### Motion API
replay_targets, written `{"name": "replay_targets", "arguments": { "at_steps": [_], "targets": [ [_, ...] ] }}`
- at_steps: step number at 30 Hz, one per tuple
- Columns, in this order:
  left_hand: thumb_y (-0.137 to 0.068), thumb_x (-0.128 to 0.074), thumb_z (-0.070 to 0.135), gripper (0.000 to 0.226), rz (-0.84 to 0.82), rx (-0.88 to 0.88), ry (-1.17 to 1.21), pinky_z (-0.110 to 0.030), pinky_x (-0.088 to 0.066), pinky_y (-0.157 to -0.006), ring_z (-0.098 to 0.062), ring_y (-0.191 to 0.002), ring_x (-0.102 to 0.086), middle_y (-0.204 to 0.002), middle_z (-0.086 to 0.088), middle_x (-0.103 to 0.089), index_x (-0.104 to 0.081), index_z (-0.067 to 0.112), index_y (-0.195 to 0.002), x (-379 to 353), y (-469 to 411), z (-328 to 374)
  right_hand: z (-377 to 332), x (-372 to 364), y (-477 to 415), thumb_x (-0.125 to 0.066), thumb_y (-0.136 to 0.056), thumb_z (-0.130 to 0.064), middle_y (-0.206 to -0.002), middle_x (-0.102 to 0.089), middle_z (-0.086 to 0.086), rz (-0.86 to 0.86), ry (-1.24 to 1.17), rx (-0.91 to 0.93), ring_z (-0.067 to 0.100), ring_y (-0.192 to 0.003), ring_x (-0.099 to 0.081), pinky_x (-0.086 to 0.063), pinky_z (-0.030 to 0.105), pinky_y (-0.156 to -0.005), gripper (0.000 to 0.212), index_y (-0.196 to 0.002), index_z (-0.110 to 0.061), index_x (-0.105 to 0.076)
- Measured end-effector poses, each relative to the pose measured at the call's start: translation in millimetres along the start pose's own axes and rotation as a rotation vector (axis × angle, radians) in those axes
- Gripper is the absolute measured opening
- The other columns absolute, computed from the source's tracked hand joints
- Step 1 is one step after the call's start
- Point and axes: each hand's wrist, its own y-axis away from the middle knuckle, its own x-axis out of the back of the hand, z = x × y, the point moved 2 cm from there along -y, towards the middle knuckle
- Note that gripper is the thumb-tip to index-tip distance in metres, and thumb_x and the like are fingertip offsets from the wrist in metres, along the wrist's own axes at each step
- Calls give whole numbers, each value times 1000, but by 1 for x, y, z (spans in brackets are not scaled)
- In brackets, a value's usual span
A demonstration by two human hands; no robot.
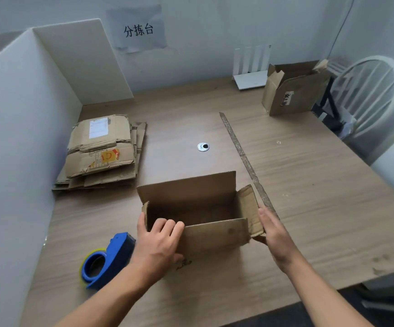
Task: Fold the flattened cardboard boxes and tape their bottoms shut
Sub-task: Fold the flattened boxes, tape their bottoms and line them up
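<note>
An open brown cardboard box (pixel 215 234) stands upright on the wooden table (pixel 309 185) in front of me, flaps up and its dark inside showing. My left hand (pixel 158 241) grips the box's near left corner, fingers curled over the rim. Against the right end flap lies my right hand (pixel 273 232), its fingers straight. A blue tape dispenser (pixel 106 260) with a yellowish roll sits on the table just left of my left forearm. A stack of flattened cardboard boxes (pixel 101 152) lies at the far left.
Another folded box (pixel 292 90) stands open at the far right, beside a white router (pixel 250 67). White partition boards wall off the left side. A worn strip (pixel 245 159) runs across the table, near a round cable grommet (pixel 203 147). A white chair (pixel 365 95) stands at the right.
</note>
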Motion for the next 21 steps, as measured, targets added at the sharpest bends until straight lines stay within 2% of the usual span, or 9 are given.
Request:
{"name": "replay_targets", "arguments": {
  "at_steps": [1, 4, 6, 8, 10, 13, 17, 20, 21],
  "targets": [
    [-44, -93, 53, 89, 50, -9, -6, -71, -38, -95, -26, -90, -64, -94, 1, -63, -50, 20, -115, -3, 8, 0, 0, -2, 0, -56, -84, -74, -140, -57, -12, -28, 22, -3, 8, -133, -50, -38, 48, -115, 72, -139, -29, -54],
    [-44, -95, 48, 85, 89, 29, -27, -71, -36, -94, -27, -84, -63, -88, 2, -62, -52, 22, -112, -3, 21, 1, -6, -11, 2, -48, -104, -34, -117, -59, -29, -76, 42, -24, -18, -106, -56, -47, 24, -102, 22, -125, -34, -55],
    [-49, -94, 43, 74, 118, 62, -46, -71, -35, -95, -26, -82, -62, -83, 3, -60, -54, 24, -108, 0, 23, -1, -8, -16, 0, -46, -105, -26, -113, -56, -30, -49, 89, -22, -23, -97, -53, -46, 22, -101, 22, -123, -37, -50],
    [-57, -91, 37, 56, 152, 62, -60, -72, -33, -96, -26, -81, -61, -79, 4, -57, -58, 25, -100, 4, 25, 1, -12, -19, -3, -47, -104, -29, -119, -55, -27, -26, 95, -24, -17, -104, -51, -47, 25, -100, 24, -126, -38, -49],
    [-67, -81, 28, 33, 204, 53, -86, -74, -31, -98, -25, -80, -60, -76, 5, -55, -61, 24, -92, 5, 26, 5, -15, -26, -9, -47, -104, -35, -126, -55, -21, -26, 129, -29, -6, -109, -53, -53, 22, -85, 26, -130, -39, -49],
    [-66, -82, 23, 30, 207, 86, -38, -67, -42, -95, -25, -75, -60, -73, 6, -56, -61, 25, -88, 5, 22, 4, -23, -35, -19, -49, -101, -45, -123, -59, -19, 1, 174, -64, 5, -104, -59, -56, 37, -82, 29, -129, -39, -53],
    [-69, -81, 23, 26, 192, 64, 42, -35, -50, -66, -21, -61, -54, -67, 6, -52, -60, 25, -83, 8, 18, -1, -28, -42, -38, -49, -97, -56, -121, -58, -15, 27, 323, -108, 14, -109, -56, -55, 44, -87, 37, -129, -39, -57],
    [-82, -57, 25, 4, 228, 38, 47, -30, -38, -52, -20, -57, -49, -66, 6, -49, -61, 25, -83, 9, 18, -5, -30, -46, -46, -49, -95, -60, -114, -60, -11, 47, 358, -143, 19, -105, -58, -56, 46, -88, 34, -120, -41, -60],
    [-83, -51, 24, 10, 242, 35, 43, -29, -34, -51, -19, -55, -47, -65, 6, -48, -61, 25, -82, 10, 18, -5, -31, -47, -47, -49, -94, -61, -111, -62, -10, 45, 344, -164, 20, -103, -60, -56, 47, -89, 31, -115, -41, -61]
  ]
}}
